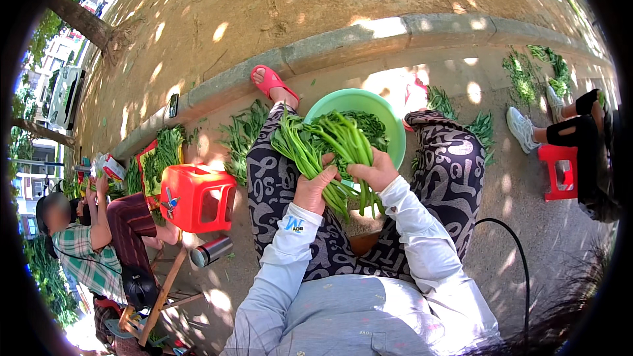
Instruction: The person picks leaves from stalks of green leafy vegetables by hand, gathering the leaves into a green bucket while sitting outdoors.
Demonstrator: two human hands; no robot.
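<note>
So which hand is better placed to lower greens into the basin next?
Probably the right hand: it is nearer the basin, and its stems appear to reach over it. The left hand sits farther off, its bunch lying toward the left leg.

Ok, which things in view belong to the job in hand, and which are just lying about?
Part of the job:
Greens in the left hand and right hand
Green basin
Probably the loose greens on the ground

Apparently just lying about:
Phone
Flask
Left red stool
</note>
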